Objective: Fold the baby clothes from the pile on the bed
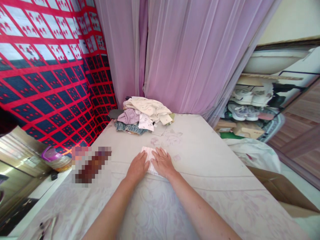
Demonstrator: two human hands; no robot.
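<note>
A small folded cloth with pink stripes (150, 154) lies on the pale flowered sheet (200, 186) of a bed. Both of my hands rest flat on it, side by side. My left hand (138, 165) covers its left edge, fingers stretched out and close together. My right hand (162, 162) lies on its right part, fingers flat and slightly apart. Neither hand grips anything. Further back on the bed is a heap of unfolded clothes (143, 115) in cream, lilac, white and denim blue.
A lilac curtain (180, 53) hangs behind the bed and a red and dark blue patterned cloth (47, 73) covers the left wall. Right of the bed stand a shoe rack (252, 106), cardboard boxes (282, 190) and a white bag (255, 155). A blurred patch (90, 163) lies at left.
</note>
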